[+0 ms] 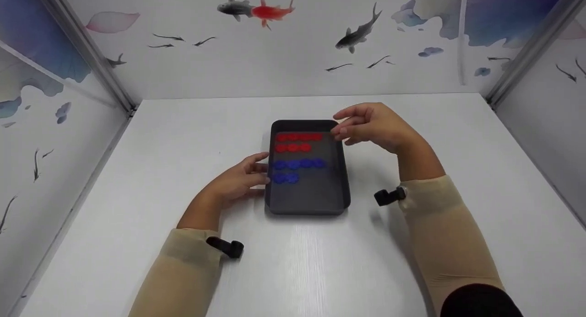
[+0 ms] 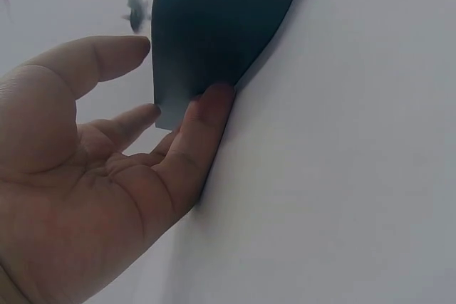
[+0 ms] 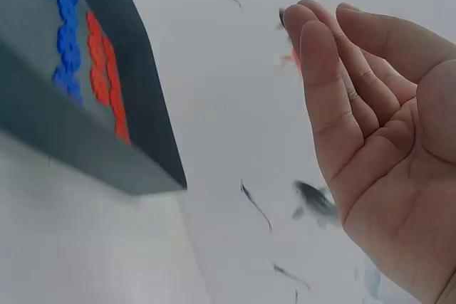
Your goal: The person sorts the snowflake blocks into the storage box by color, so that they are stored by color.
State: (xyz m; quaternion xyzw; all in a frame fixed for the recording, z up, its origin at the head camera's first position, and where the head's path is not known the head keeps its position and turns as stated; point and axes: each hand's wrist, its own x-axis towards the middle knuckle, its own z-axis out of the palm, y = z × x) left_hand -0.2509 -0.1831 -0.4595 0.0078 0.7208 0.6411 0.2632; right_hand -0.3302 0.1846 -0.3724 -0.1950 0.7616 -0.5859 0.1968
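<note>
A dark grey rectangular tray lies on the white table, holding two rows of small red flower-shaped pieces toward its far end. Nearer sit two rows of similar blue pieces. My left hand is beside the tray's left wall, its fingertips right at the side; in the left wrist view, fingers lie against the dark wall. By the far right corner of the tray, my right hand is raised with softly bent fingers. Nothing shows between those fingers in the right wrist view.
The white table spreads around the tray on every side. A back panel printed with fish closes the far edge, and similar panels stand left and right. A black wrist mount sticks out from the left sleeve, another from the right.
</note>
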